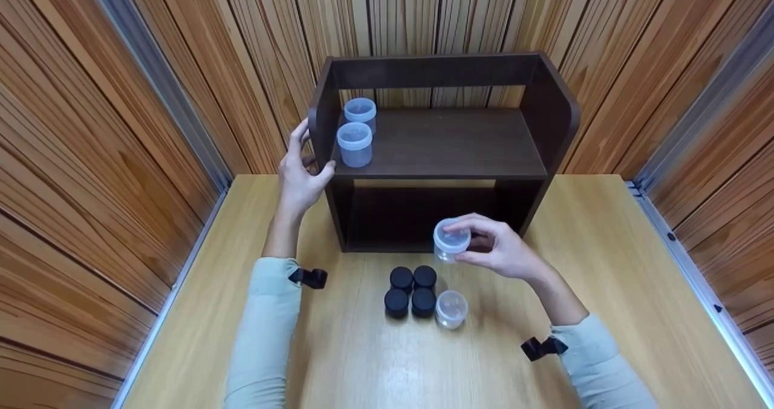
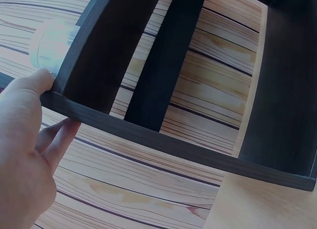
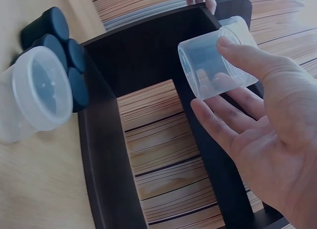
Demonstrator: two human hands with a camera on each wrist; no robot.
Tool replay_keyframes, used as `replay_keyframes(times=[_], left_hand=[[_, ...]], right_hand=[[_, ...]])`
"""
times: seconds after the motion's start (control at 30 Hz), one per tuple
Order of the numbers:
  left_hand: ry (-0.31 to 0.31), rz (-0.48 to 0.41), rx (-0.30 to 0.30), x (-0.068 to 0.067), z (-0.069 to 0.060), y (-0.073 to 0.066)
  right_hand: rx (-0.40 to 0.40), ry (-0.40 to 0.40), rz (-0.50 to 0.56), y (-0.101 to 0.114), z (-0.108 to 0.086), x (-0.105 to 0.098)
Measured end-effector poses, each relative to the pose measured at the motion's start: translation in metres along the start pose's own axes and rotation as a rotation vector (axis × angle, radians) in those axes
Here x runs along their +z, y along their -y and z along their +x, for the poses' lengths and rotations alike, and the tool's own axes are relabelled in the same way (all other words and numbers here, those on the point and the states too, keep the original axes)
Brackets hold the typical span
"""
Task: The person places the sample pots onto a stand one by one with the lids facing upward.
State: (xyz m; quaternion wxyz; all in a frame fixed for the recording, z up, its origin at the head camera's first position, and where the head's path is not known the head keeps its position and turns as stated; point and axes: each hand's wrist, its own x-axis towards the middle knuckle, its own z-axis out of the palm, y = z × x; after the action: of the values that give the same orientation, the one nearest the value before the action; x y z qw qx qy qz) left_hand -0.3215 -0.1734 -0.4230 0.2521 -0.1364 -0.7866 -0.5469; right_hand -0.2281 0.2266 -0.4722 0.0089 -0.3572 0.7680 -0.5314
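From where I sit, I judge the work to be only partway along: two clear pots, the rear pot (image 1: 360,111) and the front pot (image 1: 355,147), already stand upright at the left end of the upper board of the dark shelf unit (image 1: 453,140). A third, the held pot (image 1: 452,242), is between the thumb and fingers of the right hand (image 1: 499,251), which are closed around its side just far enough to hold it; I see it upright in front of the lower compartment, raised off the table (image 1: 369,354). I have the left hand (image 1: 302,182) gripping the shelf's left side panel, thumb at the front edge and fingers outside. What is left down on the table, as I see it, is one loose pot (image 1: 452,310) beside four black containers (image 1: 423,302), grouped two by two
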Motion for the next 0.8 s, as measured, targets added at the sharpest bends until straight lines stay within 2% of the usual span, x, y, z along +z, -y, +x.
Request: replay_keyframes(times=[0.33, 0.6, 0.8], left_hand=[[-0.009, -0.040, 0.008, 0.001, -0.002, 0.003], [-0.016, -0.046, 0.023, 0.004, -0.002, 0.002], [-0.016, -0.051, 0.020, 0.005, -0.002, 0.002]], right_hand=[[-0.073, -0.041, -0.008, 0.017, 0.013, -0.010], [-0.152, -0.069, 0.048, 0.025, 0.023, -0.018], [-0.143, -0.056, 0.022, 0.032, 0.029, -0.025]])
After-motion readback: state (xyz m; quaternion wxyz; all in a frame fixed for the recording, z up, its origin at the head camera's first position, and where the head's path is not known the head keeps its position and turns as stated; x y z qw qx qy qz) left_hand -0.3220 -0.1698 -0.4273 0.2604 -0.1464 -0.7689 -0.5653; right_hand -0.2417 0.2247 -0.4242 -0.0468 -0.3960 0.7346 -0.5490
